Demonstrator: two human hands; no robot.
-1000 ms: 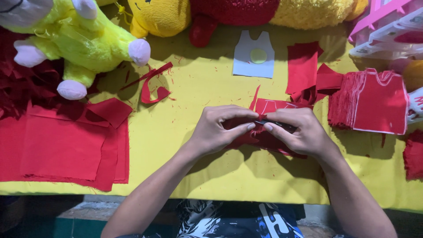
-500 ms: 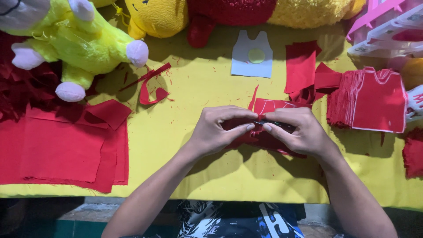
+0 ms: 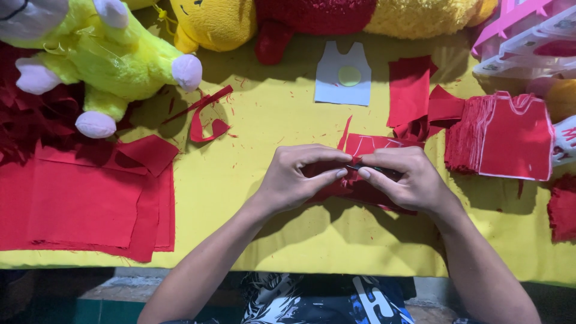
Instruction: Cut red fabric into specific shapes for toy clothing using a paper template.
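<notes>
My left hand (image 3: 297,177) and my right hand (image 3: 405,180) meet at the middle of the yellow table (image 3: 264,120), fingertips pinched together on a piece of red felt (image 3: 366,144) with white chalk lines on it. A thin dark object, possibly scissors, shows between my right fingers; I cannot tell what it is. Most of the felt piece is hidden under both hands.
A stack of cut red shirt-shaped felt pieces (image 3: 510,135) lies right. A grey shirt-shaped template (image 3: 343,75) and red scraps (image 3: 411,90) lie behind. Red felt sheets (image 3: 84,204) lie left, a curled red offcut (image 3: 204,120) nearby. Plush toys (image 3: 102,54) line the back; pink trays (image 3: 528,30) at far right.
</notes>
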